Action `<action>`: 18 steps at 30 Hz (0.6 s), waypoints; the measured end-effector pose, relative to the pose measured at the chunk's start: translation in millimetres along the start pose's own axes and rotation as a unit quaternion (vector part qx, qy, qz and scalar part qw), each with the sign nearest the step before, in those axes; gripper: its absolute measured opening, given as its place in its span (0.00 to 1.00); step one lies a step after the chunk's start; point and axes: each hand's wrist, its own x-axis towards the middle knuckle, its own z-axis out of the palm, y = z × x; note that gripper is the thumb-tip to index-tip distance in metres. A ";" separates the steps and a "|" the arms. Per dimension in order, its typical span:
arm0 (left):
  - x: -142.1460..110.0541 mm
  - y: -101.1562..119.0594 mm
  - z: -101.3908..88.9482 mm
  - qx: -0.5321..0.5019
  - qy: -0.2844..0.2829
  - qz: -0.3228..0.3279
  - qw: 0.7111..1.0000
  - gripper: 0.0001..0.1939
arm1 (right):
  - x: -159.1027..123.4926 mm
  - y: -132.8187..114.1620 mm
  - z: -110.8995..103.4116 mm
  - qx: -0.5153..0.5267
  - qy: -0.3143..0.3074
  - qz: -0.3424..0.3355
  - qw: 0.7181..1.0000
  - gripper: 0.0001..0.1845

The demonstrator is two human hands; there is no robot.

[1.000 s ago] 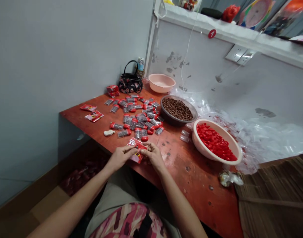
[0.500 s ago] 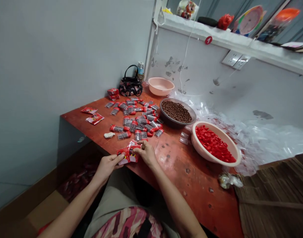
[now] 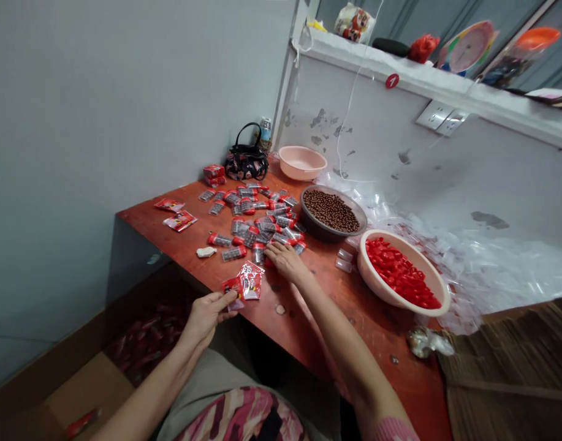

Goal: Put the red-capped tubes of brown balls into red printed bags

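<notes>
My left hand (image 3: 208, 317) is low at the table's near edge, its fingers pinching a red foil sachet (image 3: 233, 288), with a second red sachet (image 3: 250, 280) against it. My right hand (image 3: 286, 260) stretches forward, fingertips resting on a scattered pile of transparent tubes with red caps, filled with dark beads. The nearest tube (image 3: 258, 253) lies just beyond those fingers. Part of the pile is hidden under my right hand. Both hands rest above the red-brown wooden table (image 3: 391, 361).
A grey bowl of brown beads (image 3: 331, 211) and a pink basin of red caps (image 3: 377, 285) stand to the right. Beyond are an empty pink basin (image 3: 303, 162) and a black handbag (image 3: 246, 162). Loose transparent tubes (image 3: 469, 275) spill past the table's far side. A cardboard box (image 3: 87, 392) sits below left.
My right hand has let go of the sachets and moved forward onto the tube pile. My left hand keeps the sachets and has shifted slightly toward me.
</notes>
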 end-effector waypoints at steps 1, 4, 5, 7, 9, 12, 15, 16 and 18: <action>-0.7 1.2 2.9 -0.011 -0.003 -0.006 1.000 0.10 | 0.2 3.6 0.4 -0.003 -0.007 -0.008 1.000 0.19; -0.8 5.2 13.0 -0.064 0.006 -0.023 0.998 0.08 | -3.6 8.7 0.9 0.034 0.003 0.023 0.999 0.14; -0.1 6.4 16.7 -0.086 0.011 -0.029 0.996 0.07 | -6.6 8.6 0.8 0.050 0.010 0.041 0.998 0.12; 2.7 8.2 24.3 -0.131 0.016 -0.040 0.991 0.06 | -15.8 5.1 0.7 0.072 0.025 0.081 0.994 0.09; 6.4 9.1 31.3 -0.167 0.022 -0.048 0.984 0.06 | -29.9 -5.1 1.1 0.076 0.041 0.119 0.989 0.12; 12.1 8.3 40.4 -0.205 0.027 -0.050 0.977 0.05 | -57.4 -35.4 2.9 0.220 0.109 0.216 0.945 0.15; 16.3 5.3 49.4 -0.228 0.020 -0.054 0.972 0.04 | -81.7 -74.8 4.4 0.492 0.129 0.281 0.814 0.16; 17.3 4.0 52.7 -0.235 0.020 -0.055 0.970 0.04 | -86.8 -86.3 4.4 0.541 0.129 0.293 0.778 0.15; 18.3 1.4 59.7 -0.246 0.023 -0.055 0.967 0.03 | -92.2 -102.9 4.0 0.583 0.133 0.307 0.740 0.14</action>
